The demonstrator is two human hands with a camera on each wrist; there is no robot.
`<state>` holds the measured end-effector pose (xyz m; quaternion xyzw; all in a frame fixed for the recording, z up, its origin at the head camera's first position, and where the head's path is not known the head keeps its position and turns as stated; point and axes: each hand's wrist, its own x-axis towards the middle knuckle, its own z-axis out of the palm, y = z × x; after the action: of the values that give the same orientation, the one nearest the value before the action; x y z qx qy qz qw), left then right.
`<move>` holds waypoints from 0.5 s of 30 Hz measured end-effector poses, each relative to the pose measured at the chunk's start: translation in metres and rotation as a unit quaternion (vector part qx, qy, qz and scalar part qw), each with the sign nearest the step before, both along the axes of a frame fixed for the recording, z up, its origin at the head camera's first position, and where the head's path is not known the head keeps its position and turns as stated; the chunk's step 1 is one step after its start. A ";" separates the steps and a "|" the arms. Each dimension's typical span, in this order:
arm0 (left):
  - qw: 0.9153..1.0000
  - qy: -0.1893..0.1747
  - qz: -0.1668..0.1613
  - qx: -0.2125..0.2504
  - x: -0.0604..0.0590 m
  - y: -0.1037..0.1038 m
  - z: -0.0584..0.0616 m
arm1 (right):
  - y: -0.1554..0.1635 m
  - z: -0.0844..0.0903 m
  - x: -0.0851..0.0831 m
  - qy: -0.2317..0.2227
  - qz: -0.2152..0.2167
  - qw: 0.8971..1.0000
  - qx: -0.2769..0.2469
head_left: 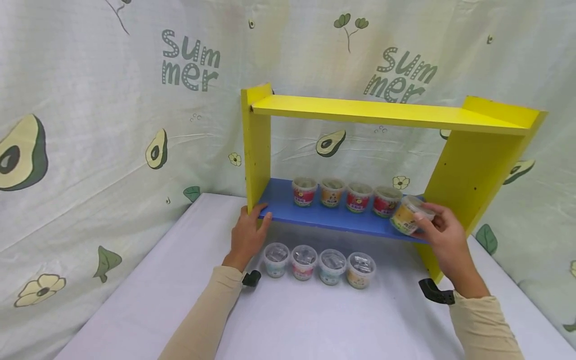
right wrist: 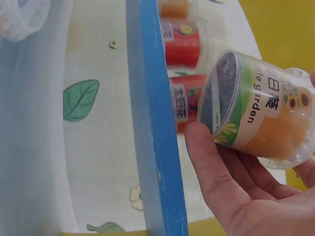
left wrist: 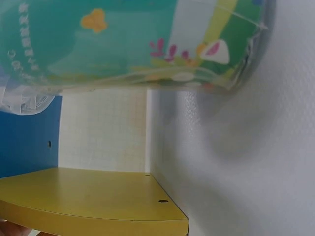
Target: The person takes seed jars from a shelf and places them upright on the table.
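In the head view, my right hand [head_left: 445, 240] grips a clear plastic cup [head_left: 406, 216] with an orange label, tilted over the right end of the blue shelf board [head_left: 315, 214]. The right wrist view shows that cup [right wrist: 270, 110] on its side, its "little garden" label towards me, thumb and fingers round it. Several lidded cups with red or orange labels, among them a red-labelled cup [head_left: 385, 201], stand in a row on the board. My left hand [head_left: 246, 235] grips the shelf's yellow left panel [head_left: 257, 150] where it meets the blue board.
Below the board, a row of several cups stands on the white table [head_left: 315, 320], including a blue-labelled cup [head_left: 332, 266]. A yellow top board [head_left: 360, 109] spans the shelf. Behind hangs a patterned cloth [head_left: 112, 100]. The left wrist view has a green-labelled cup [left wrist: 123, 44] close up.
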<state>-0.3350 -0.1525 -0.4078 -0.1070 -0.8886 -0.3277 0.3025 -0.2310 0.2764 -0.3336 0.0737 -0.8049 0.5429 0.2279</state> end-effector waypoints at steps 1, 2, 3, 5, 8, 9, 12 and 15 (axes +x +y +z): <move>1.000 0.001 0.000 0.000 0.000 0.000 0.000 | -0.001 0.000 0.001 -0.001 0.000 1.000 0.003; 1.000 0.002 0.000 0.001 0.000 0.000 0.000 | -0.002 0.000 0.002 -0.002 -0.001 1.000 0.011; 1.000 0.002 -0.001 0.002 0.000 0.000 -0.001 | -0.003 0.000 0.003 -0.006 -0.002 1.000 0.016; 1.000 0.002 -0.003 0.005 0.000 0.000 -0.001 | -0.004 -0.001 0.004 -0.012 0.000 1.000 0.023; 1.000 0.003 -0.004 0.005 -0.001 0.000 -0.001 | -0.004 -0.004 0.006 -0.017 0.005 0.999 0.033; 1.000 0.004 -0.004 0.005 -0.001 0.000 -0.001 | -0.004 -0.005 0.006 -0.016 0.010 0.999 0.033; 1.000 0.008 -0.004 0.003 -0.001 0.000 -0.001 | -0.004 -0.009 0.009 -0.015 0.016 0.999 0.040; 1.000 0.007 -0.003 0.002 -0.001 -0.001 -0.001 | -0.004 -0.011 0.011 -0.018 0.020 0.999 0.043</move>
<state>-0.3364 -0.1534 -0.4093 -0.1112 -0.8857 -0.3291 0.3079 -0.2196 0.2723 -0.3449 0.0897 -0.8300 0.5133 0.1992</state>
